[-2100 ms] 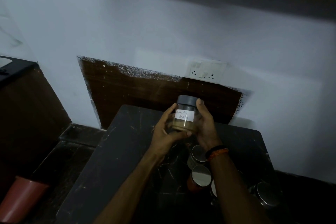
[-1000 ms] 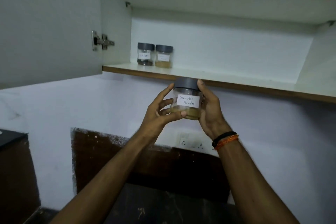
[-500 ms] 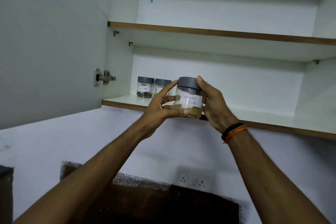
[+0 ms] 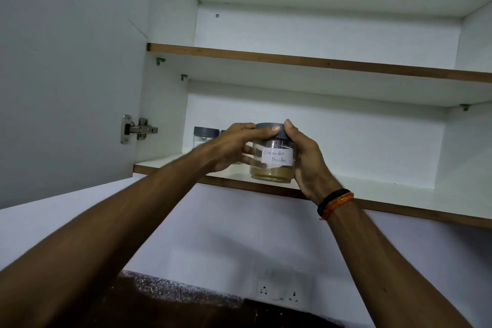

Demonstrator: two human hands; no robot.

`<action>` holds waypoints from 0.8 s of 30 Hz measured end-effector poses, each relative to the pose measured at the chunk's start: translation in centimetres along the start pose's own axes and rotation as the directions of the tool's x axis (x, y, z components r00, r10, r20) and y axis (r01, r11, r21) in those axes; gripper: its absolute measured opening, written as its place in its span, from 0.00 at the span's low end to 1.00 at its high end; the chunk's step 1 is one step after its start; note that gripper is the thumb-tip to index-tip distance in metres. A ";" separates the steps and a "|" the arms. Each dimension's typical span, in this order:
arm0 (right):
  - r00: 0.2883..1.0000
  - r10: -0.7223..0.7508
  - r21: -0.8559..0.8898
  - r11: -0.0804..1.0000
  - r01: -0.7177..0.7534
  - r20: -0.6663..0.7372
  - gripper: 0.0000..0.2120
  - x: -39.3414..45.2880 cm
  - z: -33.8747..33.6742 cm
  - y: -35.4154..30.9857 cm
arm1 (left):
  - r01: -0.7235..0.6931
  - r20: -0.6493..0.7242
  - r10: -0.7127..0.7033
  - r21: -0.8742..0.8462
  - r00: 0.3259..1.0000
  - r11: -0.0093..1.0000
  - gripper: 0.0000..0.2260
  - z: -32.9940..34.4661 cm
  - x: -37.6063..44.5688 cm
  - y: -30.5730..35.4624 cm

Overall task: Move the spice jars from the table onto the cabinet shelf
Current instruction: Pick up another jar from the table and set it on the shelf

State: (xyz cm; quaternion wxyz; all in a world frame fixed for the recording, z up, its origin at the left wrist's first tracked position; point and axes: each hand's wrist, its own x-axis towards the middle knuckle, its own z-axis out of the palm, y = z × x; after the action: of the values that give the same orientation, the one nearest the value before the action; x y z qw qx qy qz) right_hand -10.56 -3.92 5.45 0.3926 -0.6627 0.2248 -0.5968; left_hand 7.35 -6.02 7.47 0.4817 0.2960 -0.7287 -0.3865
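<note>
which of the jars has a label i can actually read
The jar held between both hands, left hand and right hand: its label reads coriander powder. The jar at the shelf's left end is mostly hidden.

Left hand (image 4: 234,145) covers the left side of the coriander jar (image 4: 273,165) and most of a second lidded jar behind it; only a sliver of that lid shows. The far-left jar (image 4: 205,137) near the lower shelf's (image 4: 399,196) left end has its lower body hidden by the left forearm. Whether the coriander jar's base touches the shelf cannot be told. Worktop lies out of frame.
</note>
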 end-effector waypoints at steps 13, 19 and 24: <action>0.923 -0.244 -0.765 0.639 -0.078 -0.298 0.25 1.0 -3.8 3.7 | 0.018 0.006 -0.019 0.062 1.000 0.998 0.24 -1.9 5.3 -1.0; 0.950 -0.269 -0.984 -0.038 -0.175 -0.158 0.25 -0.4 -6.4 7.2 | 0.041 -0.005 -0.041 0.096 0.999 0.995 0.25 -2.8 7.5 -3.1; 0.916 -0.379 -0.973 -0.130 -0.190 -0.129 0.24 -0.5 -6.1 8.0 | 0.062 -0.004 -0.062 0.139 0.998 0.988 0.26 -3.7 9.4 -4.5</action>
State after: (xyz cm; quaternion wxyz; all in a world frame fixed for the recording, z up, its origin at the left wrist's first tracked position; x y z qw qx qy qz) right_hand -15.20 -9.84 -1.32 -0.3349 -0.6156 0.6134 -0.3643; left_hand 7.67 -17.02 8.98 0.4475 0.3511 -0.7444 -0.3498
